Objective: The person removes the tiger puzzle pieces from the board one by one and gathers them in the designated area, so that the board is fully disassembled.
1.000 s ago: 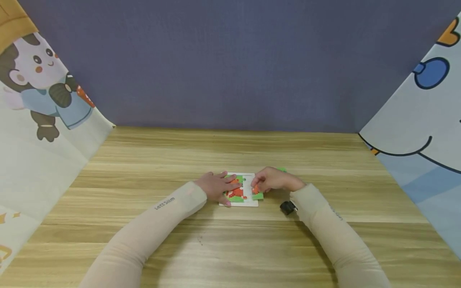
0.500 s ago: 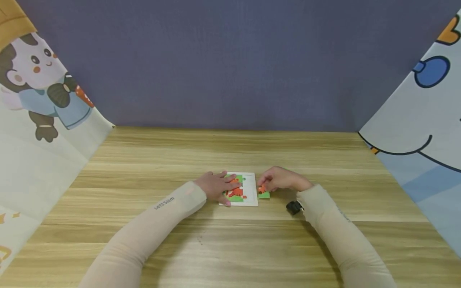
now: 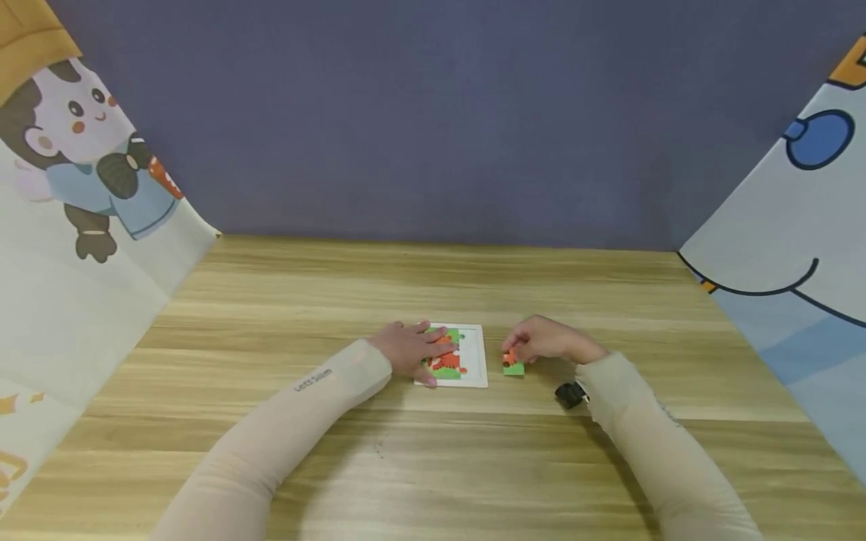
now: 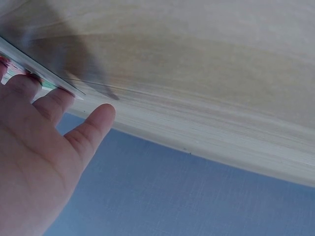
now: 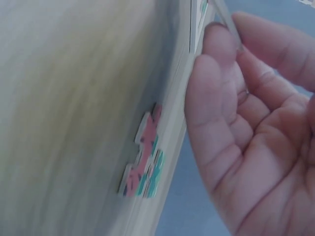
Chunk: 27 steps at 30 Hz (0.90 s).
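Note:
A white-framed jigsaw puzzle board (image 3: 478, 361) lies on the table, its left side filled with green and orange pieces. My left hand (image 3: 410, 351) rests over that filled part with its fingers spread. To the right of the board, my right hand (image 3: 548, 337) pinches a green and orange puzzle piece (image 3: 515, 370) between thumb and fingers. The right wrist view shows the held piece (image 5: 227, 22) almost edge-on. Below that hand, loose pink-orange and green puzzle pieces (image 5: 146, 157) lie on the table; in the head view the hand and forearm hide them.
The wooden table (image 3: 433, 458) stretches around the board on all sides. A dark blue wall (image 3: 433, 128) stands behind it, with cartoon-printed panels (image 3: 88, 165) at the sides. A small black device (image 3: 570, 395) sits at the right wrist.
My right hand has moved to the right with the puzzle piece, from over the board's right edge to beside it. The left hand has stayed on the board.

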Each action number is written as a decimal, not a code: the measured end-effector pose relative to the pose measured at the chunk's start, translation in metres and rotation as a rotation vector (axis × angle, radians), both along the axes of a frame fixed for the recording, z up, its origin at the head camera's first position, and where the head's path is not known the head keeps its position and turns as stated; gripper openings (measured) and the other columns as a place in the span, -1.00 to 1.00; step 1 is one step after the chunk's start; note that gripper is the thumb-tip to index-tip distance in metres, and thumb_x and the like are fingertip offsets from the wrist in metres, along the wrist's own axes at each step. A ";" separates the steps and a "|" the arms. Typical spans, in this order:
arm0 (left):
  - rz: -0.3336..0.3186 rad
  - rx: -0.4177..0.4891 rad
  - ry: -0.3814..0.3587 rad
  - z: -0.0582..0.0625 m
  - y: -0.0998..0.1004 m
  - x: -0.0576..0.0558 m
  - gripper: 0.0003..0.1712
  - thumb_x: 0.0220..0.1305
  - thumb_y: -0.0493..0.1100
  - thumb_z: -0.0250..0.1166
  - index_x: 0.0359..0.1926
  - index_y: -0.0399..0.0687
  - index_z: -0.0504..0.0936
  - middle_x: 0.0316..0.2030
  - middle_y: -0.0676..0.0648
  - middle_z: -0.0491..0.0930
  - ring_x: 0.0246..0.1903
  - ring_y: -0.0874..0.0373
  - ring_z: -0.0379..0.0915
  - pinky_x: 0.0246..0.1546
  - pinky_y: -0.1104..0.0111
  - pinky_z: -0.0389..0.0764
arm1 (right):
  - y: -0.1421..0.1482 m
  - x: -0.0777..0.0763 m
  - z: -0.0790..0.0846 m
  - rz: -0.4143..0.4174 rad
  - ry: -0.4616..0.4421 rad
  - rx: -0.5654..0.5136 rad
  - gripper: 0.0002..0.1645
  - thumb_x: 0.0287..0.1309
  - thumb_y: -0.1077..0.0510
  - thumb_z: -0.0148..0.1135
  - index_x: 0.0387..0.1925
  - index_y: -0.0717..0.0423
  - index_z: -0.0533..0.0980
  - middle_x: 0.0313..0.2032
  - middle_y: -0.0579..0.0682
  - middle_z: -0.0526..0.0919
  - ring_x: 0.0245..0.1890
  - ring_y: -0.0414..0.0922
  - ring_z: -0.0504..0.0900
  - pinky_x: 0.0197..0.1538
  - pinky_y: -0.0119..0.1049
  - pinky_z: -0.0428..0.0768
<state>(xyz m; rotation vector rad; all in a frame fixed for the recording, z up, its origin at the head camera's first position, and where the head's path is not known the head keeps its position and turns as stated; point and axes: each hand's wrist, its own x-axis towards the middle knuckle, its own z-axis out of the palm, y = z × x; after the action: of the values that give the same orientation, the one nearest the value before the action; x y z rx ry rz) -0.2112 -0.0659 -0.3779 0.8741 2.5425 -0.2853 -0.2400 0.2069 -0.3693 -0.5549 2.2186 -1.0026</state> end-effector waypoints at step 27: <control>-0.008 0.023 0.005 0.000 0.000 0.001 -0.08 0.17 0.43 0.08 0.49 0.46 -0.04 0.49 0.18 -0.16 0.46 0.09 -0.22 0.32 0.01 0.16 | 0.019 0.005 -0.002 -0.042 -0.026 -0.011 -0.64 -0.01 0.43 0.18 -0.10 0.50 0.54 -0.53 -0.10 0.55 -0.55 -0.22 0.38 -0.44 -0.38 0.43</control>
<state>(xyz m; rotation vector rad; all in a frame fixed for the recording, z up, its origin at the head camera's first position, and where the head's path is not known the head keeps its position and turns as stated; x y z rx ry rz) -0.2102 -0.0656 -0.3780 0.8932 2.5525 -0.2619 -0.2346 0.2255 -0.3713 -0.4999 2.2113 -1.0388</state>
